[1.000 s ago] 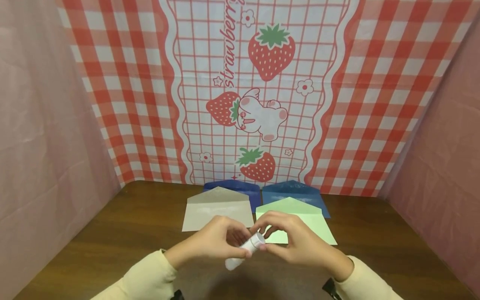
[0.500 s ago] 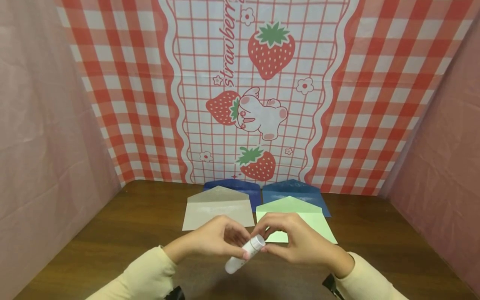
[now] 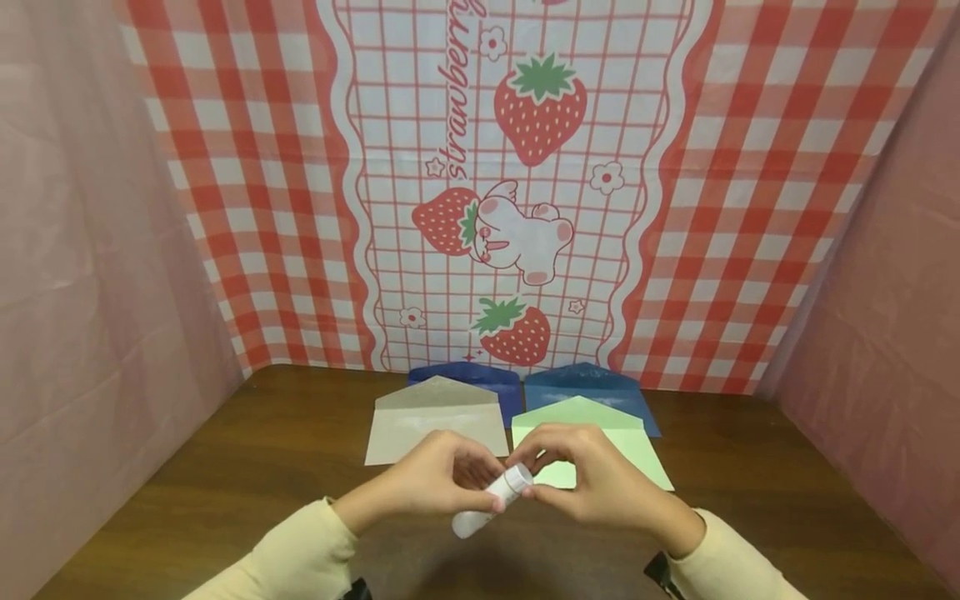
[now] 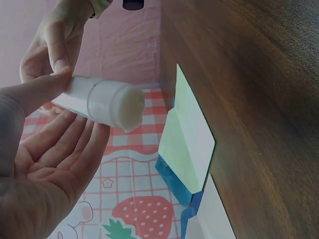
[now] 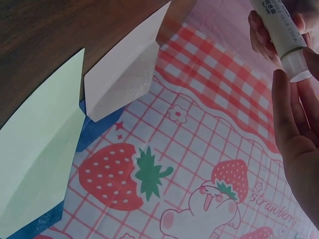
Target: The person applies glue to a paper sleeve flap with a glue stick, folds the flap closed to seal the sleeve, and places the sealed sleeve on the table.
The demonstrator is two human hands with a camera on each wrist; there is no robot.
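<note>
A white glue stick (image 3: 487, 504) is held slantwise in the air between both hands, low in the head view. My left hand (image 3: 427, 479) grips its body with thumb and fingers. Thumb and fingertips of my right hand (image 3: 592, 483) pinch the far end, where a band circles the tube. Printed lettering shows on the glue stick (image 5: 280, 25) in the right wrist view. The left wrist view shows the other end of the glue stick (image 4: 130, 108), round and pale; whether that is bare glue or a cap I cannot tell.
Past the hands lie a grey envelope (image 3: 438, 425) and a light green envelope (image 3: 630, 442), flaps raised. Behind them are a dark blue envelope (image 3: 510, 400) and a teal-blue envelope (image 3: 585, 387). A strawberry-print cloth (image 3: 540, 225) hangs behind the wooden table (image 3: 247, 450).
The glue stick shifts slightly in the hands, dipping and then rising again. Both hands keep their hold near the same place. The envelopes stay put.
</note>
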